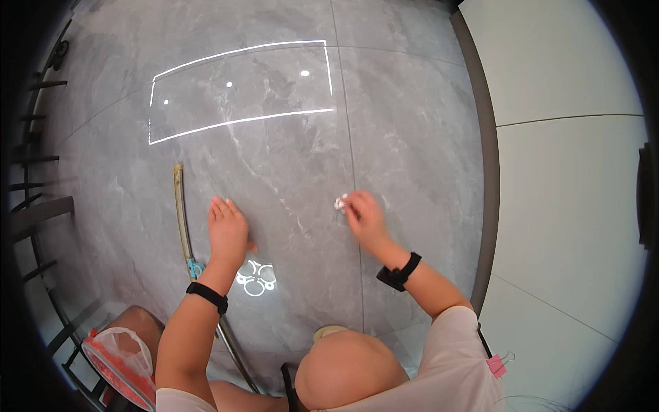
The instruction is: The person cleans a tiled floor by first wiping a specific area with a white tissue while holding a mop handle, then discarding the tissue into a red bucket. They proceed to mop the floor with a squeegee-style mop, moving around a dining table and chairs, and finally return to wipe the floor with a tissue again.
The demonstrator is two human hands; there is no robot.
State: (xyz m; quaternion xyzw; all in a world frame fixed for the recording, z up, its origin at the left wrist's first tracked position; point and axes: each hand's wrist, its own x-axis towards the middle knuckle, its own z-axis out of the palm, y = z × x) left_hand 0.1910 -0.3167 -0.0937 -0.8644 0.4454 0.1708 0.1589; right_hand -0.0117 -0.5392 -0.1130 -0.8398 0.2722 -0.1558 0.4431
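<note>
My right hand (pixel 366 219) pinches a small crumpled white wad (pixel 340 203), perhaps tissue, at a joint line of the grey marbled tile floor (pixel 288 165). Flat on the floor rests my left hand (pixel 227 226), palm down and fingers together, the thumb out to the side; I see nothing in it. Just left of it lies a long, narrow, worn metal strip or pole (pixel 180 206), with a light blue plastic clip (pixel 194 269) on it near my left wrist. A silvery tube (pixel 237 350) shows below, partly hidden by my left arm.
A bin with a red and white bag (pixel 121 360) stands at the lower left. Dark metal rack or chair parts (pixel 44 213) line the left edge. Pale cabinet doors (pixel 561 195) over a dark plinth (pixel 489 190) run along the right. Ceiling lights reflect in the floor.
</note>
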